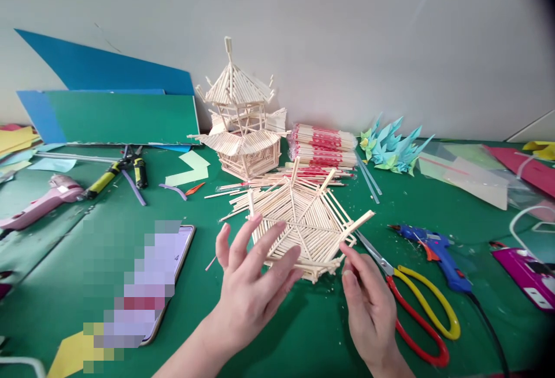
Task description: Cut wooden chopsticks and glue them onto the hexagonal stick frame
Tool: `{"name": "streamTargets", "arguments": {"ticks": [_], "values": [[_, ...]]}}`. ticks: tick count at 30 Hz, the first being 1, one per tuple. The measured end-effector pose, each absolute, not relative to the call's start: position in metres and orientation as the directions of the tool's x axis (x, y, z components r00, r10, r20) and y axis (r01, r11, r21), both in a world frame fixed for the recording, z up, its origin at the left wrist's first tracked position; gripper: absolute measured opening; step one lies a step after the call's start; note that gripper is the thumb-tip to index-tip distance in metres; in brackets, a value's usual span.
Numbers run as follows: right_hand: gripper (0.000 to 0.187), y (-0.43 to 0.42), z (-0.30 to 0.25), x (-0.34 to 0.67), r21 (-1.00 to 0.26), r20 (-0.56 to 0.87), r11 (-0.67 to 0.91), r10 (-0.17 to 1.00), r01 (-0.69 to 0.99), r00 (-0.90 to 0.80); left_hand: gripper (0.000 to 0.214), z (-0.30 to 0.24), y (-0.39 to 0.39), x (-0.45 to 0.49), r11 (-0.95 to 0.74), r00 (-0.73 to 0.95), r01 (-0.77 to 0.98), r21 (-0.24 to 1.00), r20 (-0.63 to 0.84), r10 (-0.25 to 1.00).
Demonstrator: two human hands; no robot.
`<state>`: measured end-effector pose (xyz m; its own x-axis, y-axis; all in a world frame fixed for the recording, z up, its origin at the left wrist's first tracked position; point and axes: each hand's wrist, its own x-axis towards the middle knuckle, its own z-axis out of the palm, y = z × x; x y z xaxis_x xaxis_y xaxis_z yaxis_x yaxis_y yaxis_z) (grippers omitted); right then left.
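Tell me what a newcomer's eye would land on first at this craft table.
The hexagonal stick roof, held tilted at the centre between the left hand and the right hand, draws the eye first. Right behind it stands a two-tier stick pagoda against the white wall. To the right on the green mat lie yellow-and-red scissors and a blue glue gun.
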<state>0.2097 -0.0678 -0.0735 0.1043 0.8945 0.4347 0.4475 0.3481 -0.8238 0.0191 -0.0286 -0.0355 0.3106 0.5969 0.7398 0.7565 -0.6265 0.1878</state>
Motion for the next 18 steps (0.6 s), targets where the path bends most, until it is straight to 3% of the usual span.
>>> {"name": "streamTargets", "arguments": {"ticks": [3, 18], "values": [[0.034, -0.0696, -0.0745, 0.2106, -0.825, 0.426, 0.334, 0.898, 0.455, 0.113, 0.01, -0.0273, -0.0281, 0.0239, -0.667, 0.365, 0.728, 0.159, 0.734, 0.573], [0.038, -0.0657, -0.0696, 0.2112, -0.773, 0.495, 0.428, 0.868, 0.468, 0.024, 0.012, -0.0318, -0.0275, 0.0269, -0.691, 0.375, 0.682, 0.241, 0.695, 0.613]]}}
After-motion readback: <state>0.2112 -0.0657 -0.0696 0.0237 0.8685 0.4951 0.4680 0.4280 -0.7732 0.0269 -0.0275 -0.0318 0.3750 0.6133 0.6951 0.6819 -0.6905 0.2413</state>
